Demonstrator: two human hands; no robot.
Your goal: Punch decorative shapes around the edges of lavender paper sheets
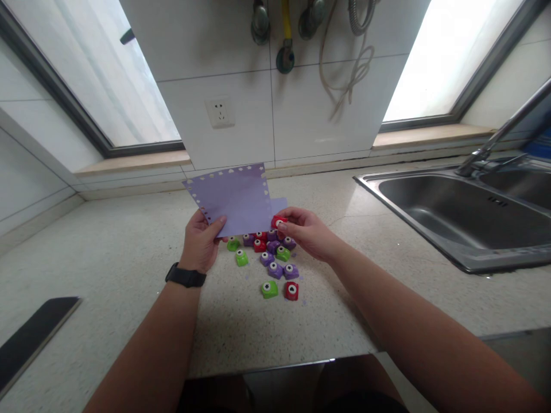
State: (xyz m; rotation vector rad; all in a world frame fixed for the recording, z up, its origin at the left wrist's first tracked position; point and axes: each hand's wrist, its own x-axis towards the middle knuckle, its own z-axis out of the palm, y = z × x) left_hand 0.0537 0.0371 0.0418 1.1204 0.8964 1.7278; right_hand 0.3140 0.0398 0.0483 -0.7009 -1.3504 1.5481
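A sheet of purple paper [235,201] is tilted up above the counter, with small shapes punched along its left, top and right edges. My left hand [202,238] grips its lower left corner, thumb in front. Between the thumb and fingers of my right hand [307,229] is a red craft punch [279,221], at the paper's right edge. Whether the paper sits inside the punch's slot I cannot tell. Below lie several more punches: a green punch [269,289], a red punch [291,290], a purple punch [275,270] and others, some partly hidden by the paper.
Another purple sheet [279,203] shows behind the held one. A steel sink [430,212] with a faucet [482,155] is set into the counter [142,258] at right. A dark flat object [37,332] lies at left. Tiny purple scraps are scattered around the punches.
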